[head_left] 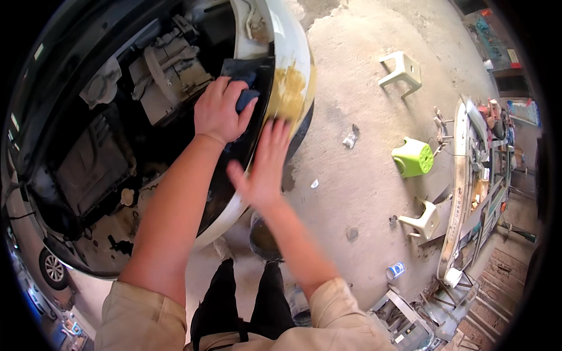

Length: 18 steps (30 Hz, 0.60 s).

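My left hand (221, 111) is closed round a crumpled dark blue cloth (248, 98) at the black inner edge of the open engine bay. Just to the right runs the white car fender (288, 42), with a smeared yellow-brown patch (288, 88) on its curved surface. My right hand (264, 167) lies flat on the fender, slightly blurred. Its fingertips touch the lower end of the patch, and its thumb stands apart from the fingers. Nothing shows in that hand, though its palm is hidden.
Below the fender, near my feet, stands a dark bucket (263, 238). Two cream stools (404, 71) and a green stool (413, 158) are on the concrete floor to the right. A blue-and-white can (396, 270) lies nearer. Car parts crowd a rack (462, 193) at far right.
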Tool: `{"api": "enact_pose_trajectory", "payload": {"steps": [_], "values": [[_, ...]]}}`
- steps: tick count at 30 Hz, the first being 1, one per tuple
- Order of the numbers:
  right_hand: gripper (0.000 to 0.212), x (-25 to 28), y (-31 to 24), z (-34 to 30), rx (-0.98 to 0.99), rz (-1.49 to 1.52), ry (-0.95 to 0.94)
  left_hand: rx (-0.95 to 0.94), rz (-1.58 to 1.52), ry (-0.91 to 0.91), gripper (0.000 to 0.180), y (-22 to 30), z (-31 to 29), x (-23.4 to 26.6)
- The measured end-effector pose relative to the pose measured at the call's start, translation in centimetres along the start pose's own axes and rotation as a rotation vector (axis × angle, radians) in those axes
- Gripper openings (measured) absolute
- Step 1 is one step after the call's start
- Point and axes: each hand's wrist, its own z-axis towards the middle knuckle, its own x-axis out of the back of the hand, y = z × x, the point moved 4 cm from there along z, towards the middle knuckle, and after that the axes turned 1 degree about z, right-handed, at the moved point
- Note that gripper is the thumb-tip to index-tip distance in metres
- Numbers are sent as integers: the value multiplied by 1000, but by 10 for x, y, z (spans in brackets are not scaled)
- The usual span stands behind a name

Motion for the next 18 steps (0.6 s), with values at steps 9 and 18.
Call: {"api": "enact_pose_trajectory", "payload": {"steps": [9,18], "values": [[107,4,-9,32,-28,56,22,40,37,-48,27,-6,2,11],[112,-1,4,5,-79,37,35,12,19,-40,27,4,6,7]]}}
